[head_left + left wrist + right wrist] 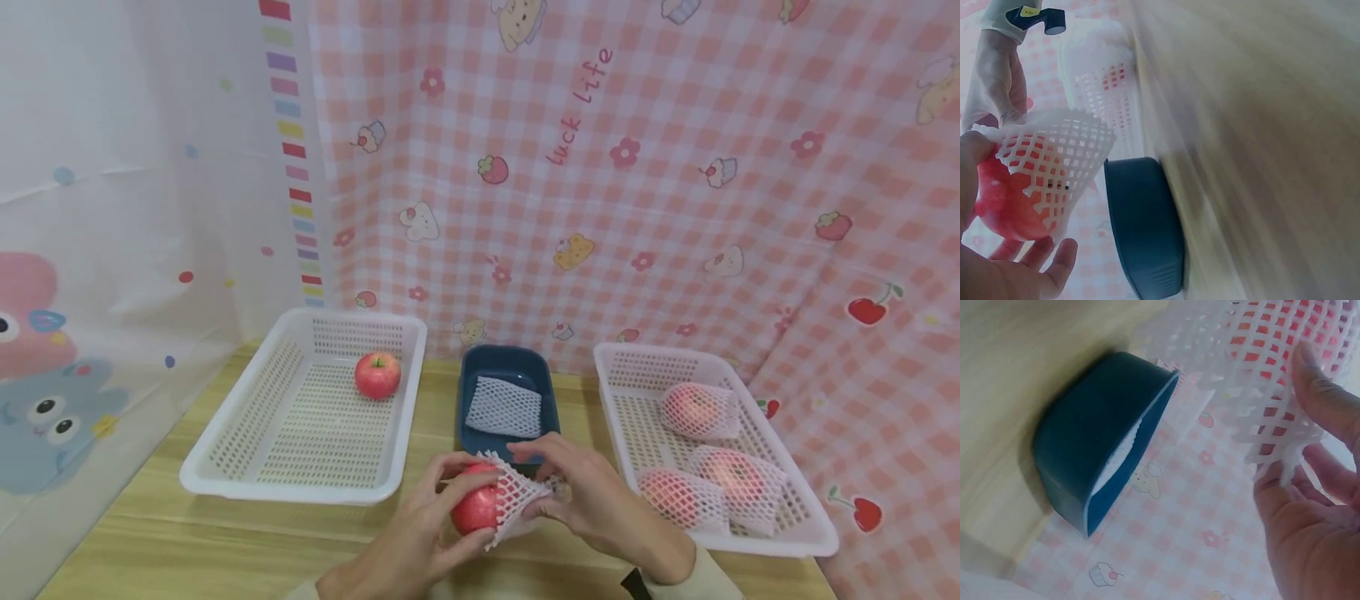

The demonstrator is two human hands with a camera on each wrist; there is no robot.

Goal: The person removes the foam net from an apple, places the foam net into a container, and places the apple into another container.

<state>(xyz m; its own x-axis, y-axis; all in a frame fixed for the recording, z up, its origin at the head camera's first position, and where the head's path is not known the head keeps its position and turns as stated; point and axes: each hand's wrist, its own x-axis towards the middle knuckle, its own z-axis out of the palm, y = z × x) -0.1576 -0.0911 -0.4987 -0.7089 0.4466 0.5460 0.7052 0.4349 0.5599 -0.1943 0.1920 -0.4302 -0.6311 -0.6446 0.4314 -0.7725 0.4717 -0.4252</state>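
Note:
My left hand [408,533] grips a red apple [472,510] above the table, in front of the dark blue bin. A white foam net sleeve [514,500] covers the apple's right side, while its left side is bare. My right hand [592,492] pinches the loose end of this sleeve between thumb and fingers. In the left wrist view the apple [1007,200] sits partly inside the net [1054,159], with fingertips under it. The right wrist view shows the net [1260,394] stretched out toward my right thumb.
A white basket [322,433] at left holds one bare apple [378,375]. Behind my hands, the dark blue bin [467,375] contains flat foam netting [504,408]. At right, another white basket [630,437] holds three net-wrapped apples [693,410]. A checked curtain [540,192] hangs behind.

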